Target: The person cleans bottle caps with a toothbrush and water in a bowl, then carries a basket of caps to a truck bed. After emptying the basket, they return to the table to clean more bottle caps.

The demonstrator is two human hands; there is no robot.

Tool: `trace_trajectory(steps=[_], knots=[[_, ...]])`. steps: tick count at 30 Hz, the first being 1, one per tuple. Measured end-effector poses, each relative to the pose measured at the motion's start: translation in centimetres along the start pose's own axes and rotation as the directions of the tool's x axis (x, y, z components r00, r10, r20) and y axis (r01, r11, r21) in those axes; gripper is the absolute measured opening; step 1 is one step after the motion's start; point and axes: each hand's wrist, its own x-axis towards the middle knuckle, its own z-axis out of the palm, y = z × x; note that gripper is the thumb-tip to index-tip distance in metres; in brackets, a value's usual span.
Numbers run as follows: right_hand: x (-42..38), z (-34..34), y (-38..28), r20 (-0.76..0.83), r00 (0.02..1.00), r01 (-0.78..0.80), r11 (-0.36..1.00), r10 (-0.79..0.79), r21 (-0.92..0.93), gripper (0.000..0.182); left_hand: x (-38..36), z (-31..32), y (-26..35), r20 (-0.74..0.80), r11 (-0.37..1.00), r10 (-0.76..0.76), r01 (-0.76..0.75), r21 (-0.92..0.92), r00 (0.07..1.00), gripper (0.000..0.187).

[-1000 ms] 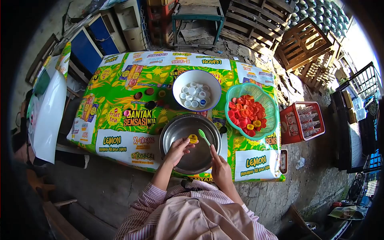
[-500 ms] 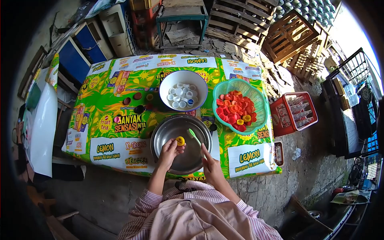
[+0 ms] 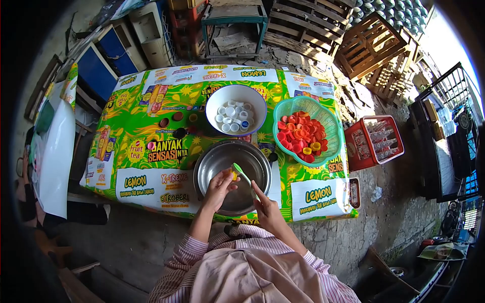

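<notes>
The left hand (image 3: 218,188) held a yellow cap (image 3: 233,174) over the metal bowl (image 3: 212,161); the right hand (image 3: 266,211) held a toothbrush (image 3: 241,172). Many red caps (image 3: 298,136) remained.

Toothbrush (image 3: 241,172) now against yellow cap (image 3: 233,174)

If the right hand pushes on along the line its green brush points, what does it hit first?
Most likely the yellow cap that the left hand holds over the metal basin. The right hand aims the green brush at it; depth unclear.
</notes>
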Motion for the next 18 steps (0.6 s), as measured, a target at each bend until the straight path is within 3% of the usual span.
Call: trace_trajectory(steps=[3, 5, 7, 8, 11, 12, 18], knots=[[-0.1, -0.6, 0.5, -0.071, 0.996, -0.059, 0.986, 0.049, -0.157, 0.054, -0.4, 0.0, 0.5, 0.033, 0.99, -0.047, 0.051, -0.131, 0.998, 0.029], [-0.8, -0.2, 0.7, -0.094, 0.995, 0.028, 0.99, -0.041, -0.138, 0.056, -0.3, 0.0, 0.7, 0.043, 0.974, -0.059, 0.067, -0.215, 0.997, 0.029], [-1.3, 0.4, 0.6, -0.006, 0.995, 0.1, 0.975, -0.103, -0.2, 0.054, -0.3, -0.3, 0.7, 0.13, 0.941, -0.054, 0.094, -0.326, 0.99, 0.029], [-1.2, 0.2, 0.5, -0.007, 1.0, 0.023, 0.981, -0.025, -0.193, 0.055, -0.3, -0.3, 0.5, 0.101, 0.955, -0.046, 0.073, -0.287, 0.994, 0.029], [-0.8, 0.2, 0.3, -0.13, 0.986, 0.077, 0.975, -0.106, -0.211, 0.056, -0.4, -0.3, 0.1, 0.045, 0.959, -0.102, 0.11, -0.26, 0.994, 0.032], [-1.1, 0.0, -0.1, -0.066, 0.996, 0.034, 0.958, -0.055, -0.286, 0.056, -0.4, -0.2, 0.1, 0.01, 0.964, -0.106, 0.105, -0.243, 0.994, 0.032], [-0.8, 0.3, 0.1, -0.087, 0.99, 0.069, 0.927, -0.108, -0.368, 0.054, -0.2, -0.3, -0.1, 0.068, 0.958, -0.088, 0.103, -0.267, 0.994, 0.027]])
